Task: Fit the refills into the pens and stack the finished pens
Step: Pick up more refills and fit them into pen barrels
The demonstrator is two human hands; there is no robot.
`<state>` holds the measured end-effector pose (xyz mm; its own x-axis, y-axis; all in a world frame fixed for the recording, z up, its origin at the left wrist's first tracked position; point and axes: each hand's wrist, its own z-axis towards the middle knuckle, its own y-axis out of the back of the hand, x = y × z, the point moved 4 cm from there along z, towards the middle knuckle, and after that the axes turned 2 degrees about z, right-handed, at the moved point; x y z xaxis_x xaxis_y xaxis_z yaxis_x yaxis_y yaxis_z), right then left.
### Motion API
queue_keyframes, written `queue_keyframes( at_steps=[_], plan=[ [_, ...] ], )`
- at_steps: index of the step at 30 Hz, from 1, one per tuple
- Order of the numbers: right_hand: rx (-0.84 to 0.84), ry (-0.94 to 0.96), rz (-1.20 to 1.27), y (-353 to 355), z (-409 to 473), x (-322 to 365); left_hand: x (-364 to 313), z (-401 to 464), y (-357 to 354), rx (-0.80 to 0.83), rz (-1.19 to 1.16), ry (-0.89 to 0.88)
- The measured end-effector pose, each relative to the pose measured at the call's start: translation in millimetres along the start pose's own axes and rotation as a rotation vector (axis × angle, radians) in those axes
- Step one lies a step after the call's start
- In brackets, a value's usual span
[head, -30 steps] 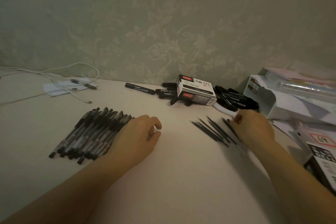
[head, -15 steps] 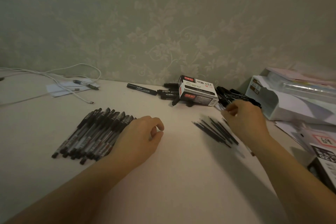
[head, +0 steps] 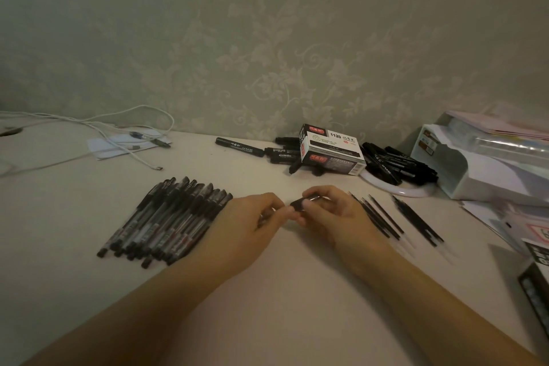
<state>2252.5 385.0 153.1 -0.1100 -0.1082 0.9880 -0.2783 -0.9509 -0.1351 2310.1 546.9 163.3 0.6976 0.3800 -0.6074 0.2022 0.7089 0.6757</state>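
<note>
Nearest, two bare forearms reach in from the near edge of the pale surface (head: 267, 321) and meet at its middle. Both hands are closed around one small dark pen part (head: 298, 204): the left hand (head: 246, 226) pinches it from the left, the right hand (head: 335, 217) grips it from the right with thumb and fingertips, and their fingers touch. What exactly the part is cannot be told. Just left of the left hand lies a packed stack of finished pens (head: 169, 217), caps pointing toward the far edge. Right of the right hand, loose thin refills (head: 395, 217) lie slanted in a row. Farther back, a black-and-white pen box (head: 331, 150) sits near the wall with black markers (head: 398, 163) beside it. White cables (head: 89, 131) trail across the far left corner, and a white tray (head: 463, 169) stands at the far right edge.
</note>
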Motion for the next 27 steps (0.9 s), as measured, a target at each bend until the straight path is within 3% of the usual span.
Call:
queue_keyframes(
  at_steps=[4, 7, 14, 23, 27],
  plan=[
    [0.071, 0.132, -0.256, -7.2, -3.5, 2.2, -2.5, 3.4, -4.2, 0.058, 0.133, -0.088],
    [0.102, 0.114, -0.201, -8.9, -2.4, -0.2, -1.4, 4.2, -7.7, 0.079, 0.107, -0.072],
    [0.156, 0.086, -0.089, -9.9, -1.2, -1.1, -3.7, 4.7, -0.6, 0.059, 0.283, -0.103],
    [0.061, 0.096, -0.064, -3.2, -0.9, -1.6, -3.2, 3.9, 0.4, -0.004, 0.409, -0.080],
    [-0.062, 0.119, -0.057, 5.1, 1.3, -1.3, -0.1, 3.8, 3.0, -0.011, 0.383, -0.018]
  ],
)
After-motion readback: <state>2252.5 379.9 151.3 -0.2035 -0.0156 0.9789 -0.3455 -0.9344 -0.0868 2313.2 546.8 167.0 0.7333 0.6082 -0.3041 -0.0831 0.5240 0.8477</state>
